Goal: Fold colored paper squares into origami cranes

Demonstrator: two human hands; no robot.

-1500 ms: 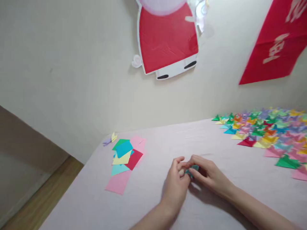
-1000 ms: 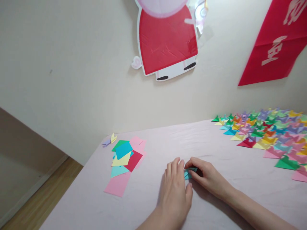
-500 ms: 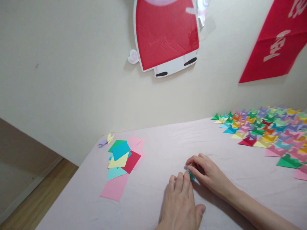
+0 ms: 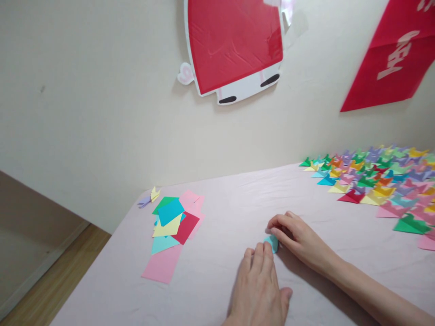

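Observation:
A small piece of light blue paper (image 4: 272, 242) lies on the cloth-covered table, partly hidden by my fingers. My left hand (image 4: 261, 276) rests flat, palm down, with its fingertips on the near left part of the paper and its thumb out to the side. At the paper's upper right edge, my right hand (image 4: 294, 233) is closed, thumb and forefinger pinched together on it. How the paper is folded under my fingers cannot be made out.
Coloured paper squares (image 4: 171, 213) lie overlapping on the left, with small folded pieces (image 4: 149, 198) behind them. Many folded paper figures (image 4: 384, 181) stand in rows at right. A pale wall (image 4: 217, 145) with red decorations (image 4: 238, 40) bounds the table's (image 4: 112, 271) back.
More of the light blue paper shows between my hands. My right hand has shifted slightly up and right; my left hand stays flat. The view has tilted a little.

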